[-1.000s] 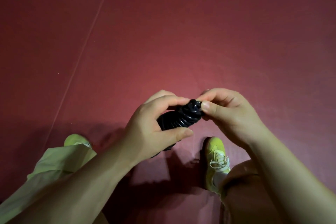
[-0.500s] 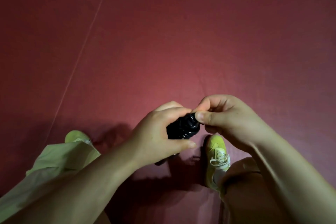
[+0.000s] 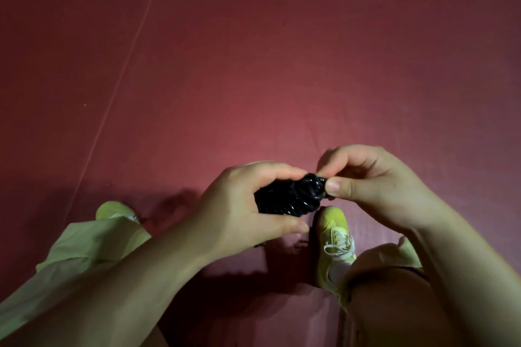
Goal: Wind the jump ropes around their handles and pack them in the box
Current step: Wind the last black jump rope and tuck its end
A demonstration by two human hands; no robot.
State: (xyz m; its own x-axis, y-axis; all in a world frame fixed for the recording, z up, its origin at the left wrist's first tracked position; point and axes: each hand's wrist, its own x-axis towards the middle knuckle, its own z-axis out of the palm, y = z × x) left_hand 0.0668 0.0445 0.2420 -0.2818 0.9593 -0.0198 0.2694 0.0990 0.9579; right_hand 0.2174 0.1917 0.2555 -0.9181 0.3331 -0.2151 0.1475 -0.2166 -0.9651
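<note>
A black jump rope [image 3: 293, 197] is wound in tight glossy coils around its handles, making a thick bundle held above the floor. My left hand [image 3: 242, 211] grips the bundle's lower left part, fingers over the top and thumb underneath. My right hand [image 3: 366, 186] pinches the coils at the bundle's upper right end between thumb and forefinger. The handles are hidden under the coils and my left palm. No box is in view.
A dark red floor [image 3: 282, 65] fills the view, with a thin pale line [image 3: 127, 59] running diagonally on the left. Below my hands are my yellow-green shoes [image 3: 335, 236], pale green trouser legs [image 3: 84, 245] and a bare knee at lower right.
Both hands and the bundle dropped slightly in view, then shifted a little to the right. More of the coils shows between my hands than half a second ago. The grips are unchanged.
</note>
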